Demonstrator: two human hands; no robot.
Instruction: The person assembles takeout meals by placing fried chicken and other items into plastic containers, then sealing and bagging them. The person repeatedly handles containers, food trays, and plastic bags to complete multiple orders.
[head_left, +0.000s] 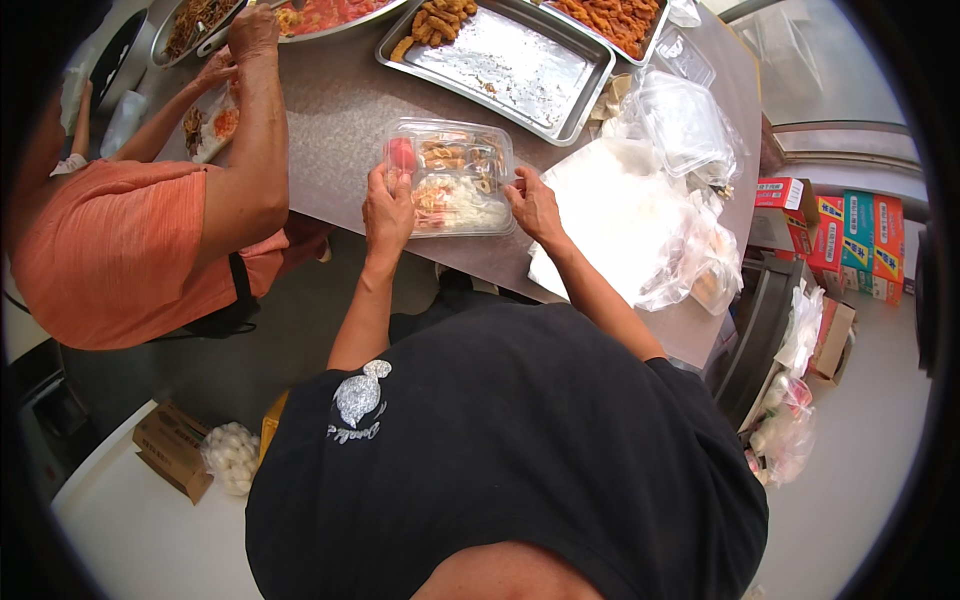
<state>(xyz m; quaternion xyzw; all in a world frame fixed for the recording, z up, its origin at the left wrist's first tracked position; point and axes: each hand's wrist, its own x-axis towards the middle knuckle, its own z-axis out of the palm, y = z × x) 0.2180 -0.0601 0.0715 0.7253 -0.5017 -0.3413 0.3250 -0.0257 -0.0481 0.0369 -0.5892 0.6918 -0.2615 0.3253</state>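
Observation:
A clear plastic food container (459, 180) lies before me on the table, its see-through lid over the food. Its compartments hold a red item (401, 155), browned fried pieces (442, 155) and a pale shredded dish (457, 202) with some orange-red in it. My left hand (388, 210) grips the container's left side, thumb on top. At the right edge, the thumb and fingers of my right hand (536, 206) pinch the rim. White plastic bags (600, 217) lie just right of that hand.
A steel tray (517, 60) with fried pieces (435, 22) stands beyond the container. Clear lids (675, 124) are piled at the right on the table (322, 127). A co-worker in an orange top (120, 247) works at the left over another filled container (217, 127).

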